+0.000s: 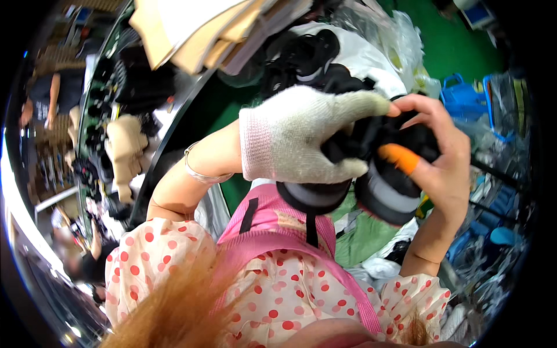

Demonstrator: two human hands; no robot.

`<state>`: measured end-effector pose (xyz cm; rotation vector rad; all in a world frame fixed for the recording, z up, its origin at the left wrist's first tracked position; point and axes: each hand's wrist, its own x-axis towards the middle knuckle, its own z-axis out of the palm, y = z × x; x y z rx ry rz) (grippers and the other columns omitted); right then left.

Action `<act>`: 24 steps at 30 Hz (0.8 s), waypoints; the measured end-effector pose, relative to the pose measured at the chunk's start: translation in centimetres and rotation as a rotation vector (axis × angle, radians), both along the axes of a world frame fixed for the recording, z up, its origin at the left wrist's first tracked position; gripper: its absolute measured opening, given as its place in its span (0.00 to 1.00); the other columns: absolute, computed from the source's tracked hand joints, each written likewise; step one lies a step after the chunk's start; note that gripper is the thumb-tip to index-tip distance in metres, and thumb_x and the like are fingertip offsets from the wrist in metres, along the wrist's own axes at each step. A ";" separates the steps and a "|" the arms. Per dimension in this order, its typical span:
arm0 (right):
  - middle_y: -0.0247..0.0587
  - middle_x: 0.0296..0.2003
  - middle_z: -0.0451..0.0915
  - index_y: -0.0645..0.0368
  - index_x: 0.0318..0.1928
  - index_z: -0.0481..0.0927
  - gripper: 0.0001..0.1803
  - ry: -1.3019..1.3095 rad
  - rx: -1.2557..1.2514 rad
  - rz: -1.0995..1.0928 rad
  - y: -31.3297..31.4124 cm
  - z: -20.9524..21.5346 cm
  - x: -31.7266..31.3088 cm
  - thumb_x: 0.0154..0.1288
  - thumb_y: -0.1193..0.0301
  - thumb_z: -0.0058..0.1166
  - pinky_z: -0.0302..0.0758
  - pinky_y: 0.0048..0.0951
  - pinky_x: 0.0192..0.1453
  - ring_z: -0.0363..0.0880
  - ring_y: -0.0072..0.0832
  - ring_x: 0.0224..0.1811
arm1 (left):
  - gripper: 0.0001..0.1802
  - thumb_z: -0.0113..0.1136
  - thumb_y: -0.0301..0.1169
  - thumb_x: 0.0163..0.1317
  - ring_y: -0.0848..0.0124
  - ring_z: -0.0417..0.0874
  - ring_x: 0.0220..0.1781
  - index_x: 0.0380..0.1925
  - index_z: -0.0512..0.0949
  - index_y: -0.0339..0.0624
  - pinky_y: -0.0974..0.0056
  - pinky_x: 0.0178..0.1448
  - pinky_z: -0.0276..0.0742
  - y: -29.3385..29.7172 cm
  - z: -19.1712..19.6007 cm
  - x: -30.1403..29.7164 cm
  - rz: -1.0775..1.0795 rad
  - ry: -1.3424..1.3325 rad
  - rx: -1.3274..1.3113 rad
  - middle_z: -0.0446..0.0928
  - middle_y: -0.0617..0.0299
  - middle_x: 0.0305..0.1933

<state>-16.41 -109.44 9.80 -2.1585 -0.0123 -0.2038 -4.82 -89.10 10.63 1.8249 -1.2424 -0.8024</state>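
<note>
We have a pair of black shoes point(390, 188) with grey bands around their soles between our two hands, in front of our pink apron point(249, 223). Our left hand point(307, 136), in a pale knitted glove, is half curled around the left shoe, thumb low and fingers over the top. Our bare right hand point(432, 148) is bent around the right shoe, its orange-capped thumb against the black upper; the forefingers nearly meet above. How firmly we grip, we cannot tell. Beyond lie more black shoes point(318, 53) beside a white bag point(371, 55); tan sheets point(200, 43) overhang the tabletop point(181, 95) at our left.
</note>
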 end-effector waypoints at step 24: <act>0.42 0.34 0.81 0.62 0.42 0.80 0.12 0.378 0.117 0.959 55.7 -13.5 -1.1 0.55 0.79 0.61 0.76 0.27 0.43 0.81 0.29 0.34 | 0.44 0.71 0.54 0.50 0.68 0.77 0.53 0.54 0.73 0.25 0.64 0.57 0.73 58.0 -12.1 -29.2 1.669 0.830 0.250 0.78 0.52 0.50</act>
